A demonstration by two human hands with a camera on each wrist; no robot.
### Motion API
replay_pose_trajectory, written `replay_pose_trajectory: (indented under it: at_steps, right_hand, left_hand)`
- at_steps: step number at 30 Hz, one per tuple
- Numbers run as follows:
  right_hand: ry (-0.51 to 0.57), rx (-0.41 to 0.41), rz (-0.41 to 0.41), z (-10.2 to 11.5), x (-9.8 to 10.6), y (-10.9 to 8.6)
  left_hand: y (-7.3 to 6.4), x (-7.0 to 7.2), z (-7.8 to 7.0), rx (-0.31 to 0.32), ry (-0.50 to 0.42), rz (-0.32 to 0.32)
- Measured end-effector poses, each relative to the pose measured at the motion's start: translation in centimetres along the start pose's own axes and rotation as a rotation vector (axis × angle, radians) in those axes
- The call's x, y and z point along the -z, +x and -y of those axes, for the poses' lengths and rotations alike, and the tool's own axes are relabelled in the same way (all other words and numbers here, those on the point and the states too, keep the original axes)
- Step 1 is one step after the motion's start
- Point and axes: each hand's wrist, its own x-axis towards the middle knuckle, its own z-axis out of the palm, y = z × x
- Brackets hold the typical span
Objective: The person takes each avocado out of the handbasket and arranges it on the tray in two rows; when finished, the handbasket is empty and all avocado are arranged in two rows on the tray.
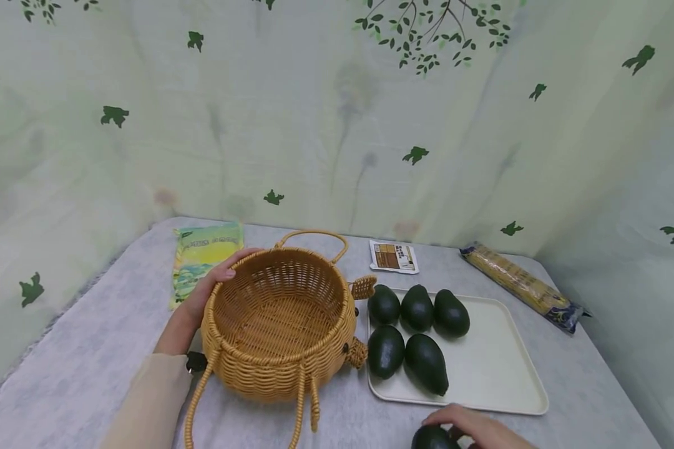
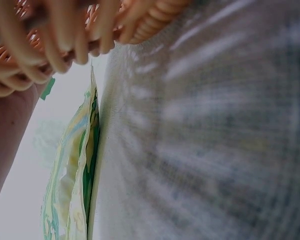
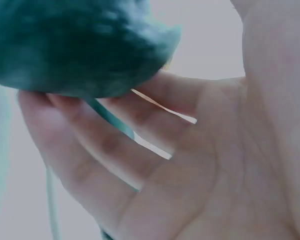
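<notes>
A woven wicker basket (image 1: 281, 368) with an animal-like face on its right side stands left of centre, its inside bare. My left hand (image 1: 199, 302) grips its left rim, the thumb over the edge. In the left wrist view the basket's weave (image 2: 80, 30) fills the upper left. My right hand (image 1: 474, 424) is at the bottom edge of the head view and holds a dark green avocado (image 1: 434, 438), partly cut off by the frame. The right wrist view shows the avocado (image 3: 80, 50) against the curled fingers (image 3: 85, 135).
A cream tray (image 1: 488, 349) with several avocados (image 1: 425, 362) lies right of the basket. Behind are a yellow-green bag (image 1: 208, 249), a small white packet (image 1: 394, 257) and a long pasta package (image 1: 522, 284). Basket strands (image 1: 199, 399) hang at the front.
</notes>
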Motion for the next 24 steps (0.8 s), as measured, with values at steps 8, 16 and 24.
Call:
replay_pose_trajectory:
  at_steps: [8, 16, 24]
  right_hand:
    - [-0.018, -0.255, -0.246, 6.4, 4.4, -0.9]
    - [-0.155, -0.153, -0.503, 5.3, 6.2, -1.0]
    - [-0.198, -0.272, -0.583, 4.6, 6.8, -0.3]
  left_hand:
    - [-0.2, 0.3, 0.0, 0.007, -0.010, 0.006]
    - [-0.1, 0.0, -0.3, 0.004, 0.007, -0.005]
    - [0.0, -0.1, -0.2, 0.011, -0.011, 0.000]
